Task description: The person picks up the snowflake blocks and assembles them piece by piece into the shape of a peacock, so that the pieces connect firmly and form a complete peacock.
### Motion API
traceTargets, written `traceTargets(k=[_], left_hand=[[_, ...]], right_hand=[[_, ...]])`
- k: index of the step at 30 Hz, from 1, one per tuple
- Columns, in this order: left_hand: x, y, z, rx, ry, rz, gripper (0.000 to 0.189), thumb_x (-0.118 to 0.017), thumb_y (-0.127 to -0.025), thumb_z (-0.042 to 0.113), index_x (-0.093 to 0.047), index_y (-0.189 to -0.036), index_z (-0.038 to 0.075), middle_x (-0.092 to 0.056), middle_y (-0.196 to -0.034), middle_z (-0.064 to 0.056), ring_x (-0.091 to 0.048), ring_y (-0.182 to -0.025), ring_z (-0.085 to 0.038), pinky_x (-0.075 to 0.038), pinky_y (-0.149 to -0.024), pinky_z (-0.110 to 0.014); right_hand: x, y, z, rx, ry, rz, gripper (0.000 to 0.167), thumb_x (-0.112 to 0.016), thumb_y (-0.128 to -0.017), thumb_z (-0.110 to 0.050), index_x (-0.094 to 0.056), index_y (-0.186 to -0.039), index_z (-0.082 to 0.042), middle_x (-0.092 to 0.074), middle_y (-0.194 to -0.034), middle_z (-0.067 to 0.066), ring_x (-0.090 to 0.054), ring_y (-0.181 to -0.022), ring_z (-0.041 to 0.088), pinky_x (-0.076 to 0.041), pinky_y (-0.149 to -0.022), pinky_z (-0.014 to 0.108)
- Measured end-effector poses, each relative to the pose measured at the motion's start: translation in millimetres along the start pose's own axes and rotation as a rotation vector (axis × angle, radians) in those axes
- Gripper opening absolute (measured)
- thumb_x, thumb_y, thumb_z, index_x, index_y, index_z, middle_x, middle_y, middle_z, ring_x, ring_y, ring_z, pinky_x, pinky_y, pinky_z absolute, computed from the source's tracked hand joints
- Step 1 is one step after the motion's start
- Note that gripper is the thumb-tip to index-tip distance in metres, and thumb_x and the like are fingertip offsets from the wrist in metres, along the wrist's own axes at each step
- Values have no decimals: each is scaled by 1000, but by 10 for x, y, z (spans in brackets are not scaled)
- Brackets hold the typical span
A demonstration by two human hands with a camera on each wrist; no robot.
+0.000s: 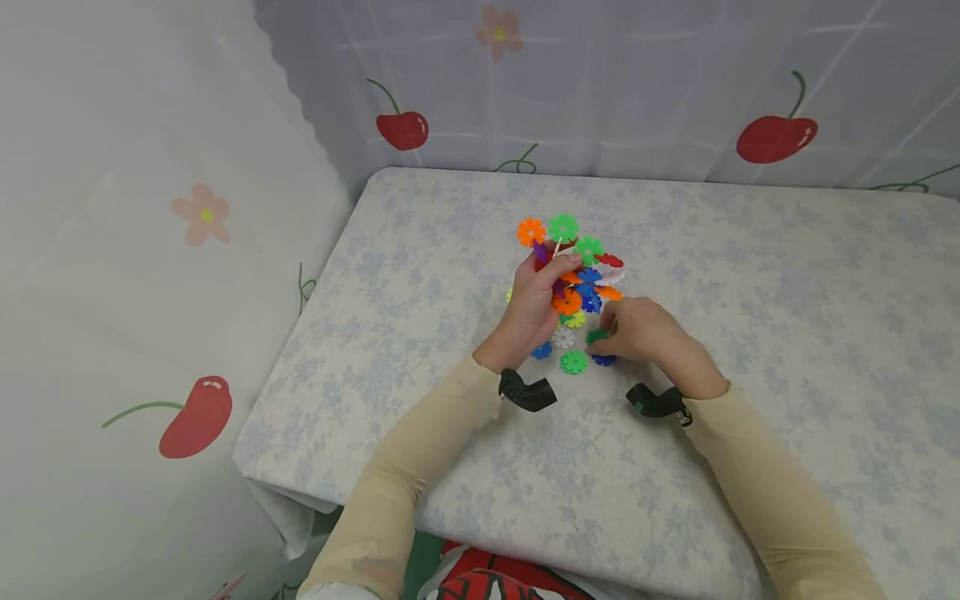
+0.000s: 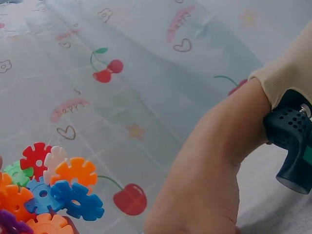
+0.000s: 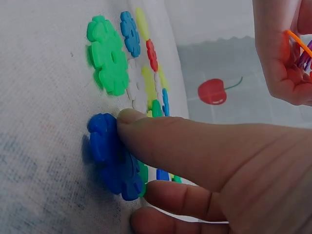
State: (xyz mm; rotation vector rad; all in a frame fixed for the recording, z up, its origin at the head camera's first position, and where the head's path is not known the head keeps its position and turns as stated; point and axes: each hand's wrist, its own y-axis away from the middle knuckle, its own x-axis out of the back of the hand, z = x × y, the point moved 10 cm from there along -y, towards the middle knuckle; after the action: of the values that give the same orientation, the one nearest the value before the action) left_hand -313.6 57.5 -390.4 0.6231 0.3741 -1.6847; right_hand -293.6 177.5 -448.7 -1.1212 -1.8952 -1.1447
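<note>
My left hand [image 1: 536, 304] grips a built-up cluster of colourful, flower-shaped interlocking discs [image 1: 588, 279]. Orange, blue, red, white and green discs of this cluster [image 2: 75, 200] show in the left wrist view, where the left hand is nearly all out of frame. Low over the table, my right hand [image 1: 637, 329] has thumb and fingers about a dark green disc [image 1: 597, 335]. Its thumb tip lies by the edge of a dark blue disc [image 3: 109, 156] in the right wrist view; that disc hides most of the green one.
Loose discs lie below the cluster: a bright green disc [image 1: 573, 362], a white disc [image 1: 563, 337] and a blue disc [image 1: 542, 349], with several more behind. A pale floral cloth covers the table [image 1: 420, 275]. A cherry-print curtain [image 1: 600, 92] hangs at the back.
</note>
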Motion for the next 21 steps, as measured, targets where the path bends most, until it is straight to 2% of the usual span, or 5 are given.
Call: traceTargets(k=[7, 12, 16, 21], left_hand=[[5, 2, -16, -3, -9, 1, 19, -55, -99, 0, -46, -102, 15, -61, -92, 4, -63, -84, -8, -52, -86, -19], [5, 2, -15, -10, 10, 2, 17, -55, -100, 2, -45, -101, 15, -58, -93, 3, -62, -83, -8, -50, -84, -20], [22, 0, -18, -10, 34, 27, 15, -55, -101, 3, -45, -101, 15, -56, -96, 3, -60, -82, -8, -48, -82, -20], [63, -10, -15, -14, 47, 84, 14, -55, -102, 5, -46, -100, 15, -59, -101, 4, -60, -84, -9, -48, -77, -19]], right_hand=[[-13, -9, 25, 2, -12, -21, 40, -83, -83, -37, -71, -97, -1, -71, -92, 12, -60, -78, 23, -52, -69, 34], [-12, -16, 71, -17, -39, -32, 34, -80, -86, -35, -69, -90, -3, -65, -79, 7, -56, -71, 20, -44, -61, 28], [1, -10, 100, -23, -57, -23, 36, -79, -86, -38, -66, -87, -4, -60, -75, 5, -54, -67, 20, -41, -58, 27], [-21, 5, 77, 6, -30, -49, 41, -84, -81, -39, -64, -87, -4, -58, -76, 5, -52, -70, 20, -39, -60, 28]])
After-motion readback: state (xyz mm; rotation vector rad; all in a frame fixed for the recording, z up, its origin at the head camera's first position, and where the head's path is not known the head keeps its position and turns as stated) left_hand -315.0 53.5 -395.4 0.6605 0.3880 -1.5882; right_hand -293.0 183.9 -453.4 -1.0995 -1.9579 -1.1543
